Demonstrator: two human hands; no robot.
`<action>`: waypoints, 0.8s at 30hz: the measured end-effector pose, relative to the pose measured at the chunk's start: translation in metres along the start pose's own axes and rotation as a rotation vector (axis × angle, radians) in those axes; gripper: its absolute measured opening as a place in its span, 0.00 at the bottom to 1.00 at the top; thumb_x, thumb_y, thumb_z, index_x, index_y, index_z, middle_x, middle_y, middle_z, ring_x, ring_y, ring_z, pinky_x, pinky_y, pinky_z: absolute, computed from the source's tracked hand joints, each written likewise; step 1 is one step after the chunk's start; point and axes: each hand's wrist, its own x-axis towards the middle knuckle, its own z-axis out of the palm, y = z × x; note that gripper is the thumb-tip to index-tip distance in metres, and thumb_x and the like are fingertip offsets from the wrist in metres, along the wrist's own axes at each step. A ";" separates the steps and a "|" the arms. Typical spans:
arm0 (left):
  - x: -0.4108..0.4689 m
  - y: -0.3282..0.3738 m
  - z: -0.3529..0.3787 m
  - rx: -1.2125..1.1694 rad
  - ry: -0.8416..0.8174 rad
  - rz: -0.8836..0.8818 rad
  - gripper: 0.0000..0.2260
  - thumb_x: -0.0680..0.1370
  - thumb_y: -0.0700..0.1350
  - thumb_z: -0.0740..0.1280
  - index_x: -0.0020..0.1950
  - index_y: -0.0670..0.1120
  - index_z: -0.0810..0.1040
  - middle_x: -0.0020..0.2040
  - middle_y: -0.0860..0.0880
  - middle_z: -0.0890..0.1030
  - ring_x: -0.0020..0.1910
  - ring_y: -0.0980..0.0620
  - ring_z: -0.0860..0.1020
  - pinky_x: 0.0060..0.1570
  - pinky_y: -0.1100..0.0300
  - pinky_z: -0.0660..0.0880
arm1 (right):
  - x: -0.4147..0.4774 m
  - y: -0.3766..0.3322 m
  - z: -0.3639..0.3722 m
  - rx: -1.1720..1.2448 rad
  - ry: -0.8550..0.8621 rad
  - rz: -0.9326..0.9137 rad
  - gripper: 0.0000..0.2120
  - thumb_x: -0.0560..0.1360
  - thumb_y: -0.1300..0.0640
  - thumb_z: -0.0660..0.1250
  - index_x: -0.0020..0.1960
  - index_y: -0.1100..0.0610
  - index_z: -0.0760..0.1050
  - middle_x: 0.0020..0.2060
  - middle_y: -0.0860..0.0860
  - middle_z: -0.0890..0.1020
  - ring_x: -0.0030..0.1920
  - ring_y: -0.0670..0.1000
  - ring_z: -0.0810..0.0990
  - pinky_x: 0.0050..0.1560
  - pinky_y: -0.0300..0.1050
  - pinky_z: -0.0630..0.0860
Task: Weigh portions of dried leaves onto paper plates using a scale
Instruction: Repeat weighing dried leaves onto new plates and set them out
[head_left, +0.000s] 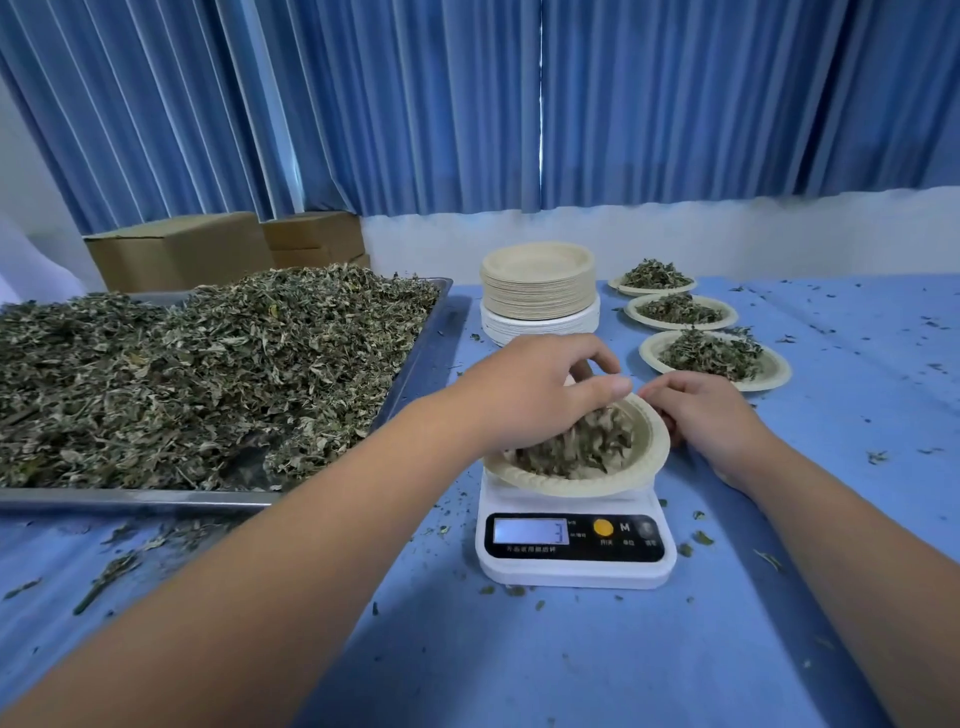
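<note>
Dried crumbled green leaves (582, 447) piled in beige round paper plate (571, 487) atop white digital scale (571, 571), lower centre of frame. Left hand (535, 395) curled down into pile, clutching a clump. Right hand (706, 421) gripping plate's right rim. Bulk heap (208, 374) in rectangular steel tray (130, 501), left.

Scale (574, 551) centre-front on counter (519, 670). Paper plate (597, 484) on the scale, dried leaves (582, 449) in it. Tray (156, 502) left of scale, leaf heap (208, 374) in it. Boxes (176, 249) behind tray. Plate stack (537, 291) behind scale. Right of stack, a row running back: near filled plate (714, 358), middle filled plate (680, 312), far filled plate (655, 280). Leaf scraps (111, 571) loose on counter.
</note>
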 end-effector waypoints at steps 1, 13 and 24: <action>0.000 0.000 -0.001 0.037 0.021 0.011 0.08 0.78 0.60 0.64 0.53 0.60 0.76 0.47 0.61 0.79 0.43 0.64 0.75 0.49 0.57 0.74 | 0.000 0.000 0.000 0.000 -0.001 0.000 0.08 0.77 0.62 0.65 0.42 0.62 0.81 0.29 0.54 0.78 0.28 0.50 0.73 0.31 0.44 0.69; -0.022 -0.044 -0.015 0.036 0.576 -0.139 0.06 0.80 0.46 0.64 0.49 0.50 0.81 0.38 0.59 0.76 0.36 0.64 0.72 0.37 0.69 0.66 | 0.003 0.003 -0.001 -0.001 0.004 0.022 0.09 0.78 0.62 0.65 0.42 0.61 0.82 0.27 0.51 0.78 0.27 0.48 0.73 0.30 0.42 0.70; -0.045 -0.068 0.004 -0.180 0.614 -0.343 0.08 0.78 0.42 0.65 0.40 0.52 0.77 0.29 0.55 0.74 0.26 0.63 0.70 0.28 0.72 0.66 | 0.000 0.001 -0.001 0.058 0.043 0.018 0.09 0.78 0.63 0.63 0.44 0.62 0.82 0.27 0.52 0.76 0.24 0.46 0.72 0.25 0.38 0.70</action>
